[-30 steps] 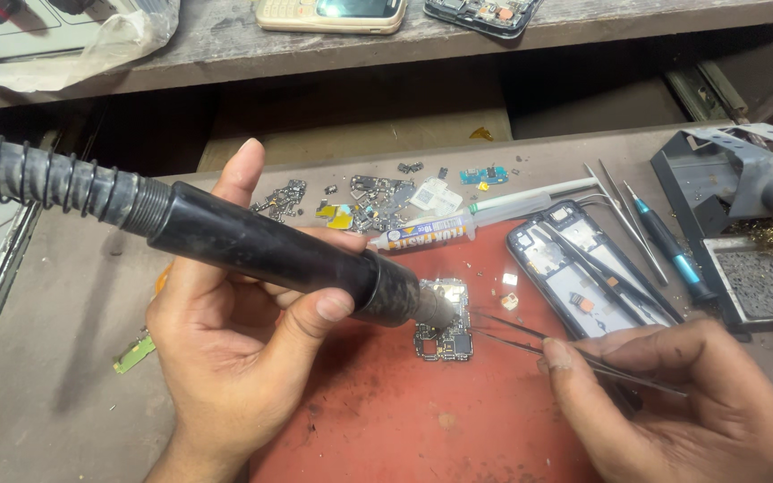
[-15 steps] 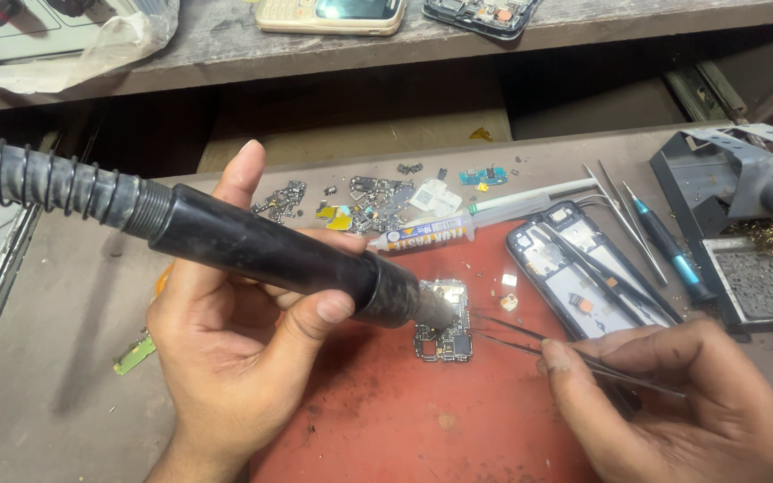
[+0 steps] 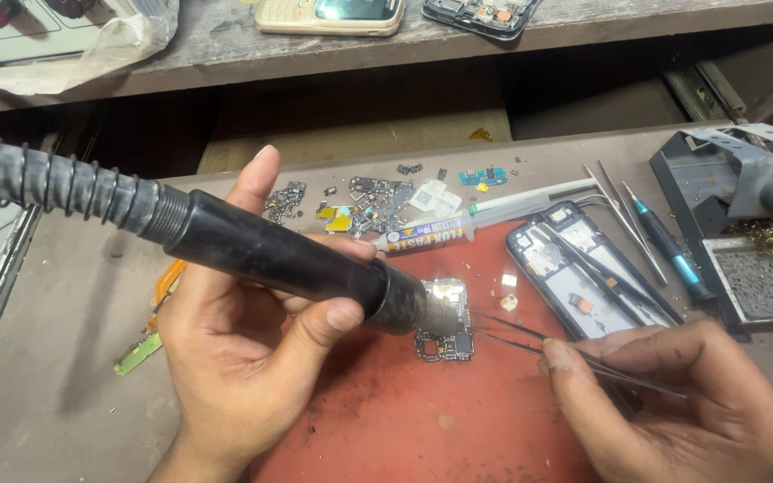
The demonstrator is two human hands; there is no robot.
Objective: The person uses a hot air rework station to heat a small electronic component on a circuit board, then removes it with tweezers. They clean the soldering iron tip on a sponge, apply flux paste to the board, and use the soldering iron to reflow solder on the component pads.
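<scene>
A black hot-air handpiece is clasped in the left hand, thumb and fingers wrapped around its barrel. Its long axis runs from the upper left of the frame, where the ribbed hose enters, down to the centre, so that the nozzle is aimed at a small circuit board lying on the red mat. Thin tweezers are pinched between the fingers of the right hand at lower right, their tips brought to the board's right edge, apparently for gripping a heated part.
</scene>
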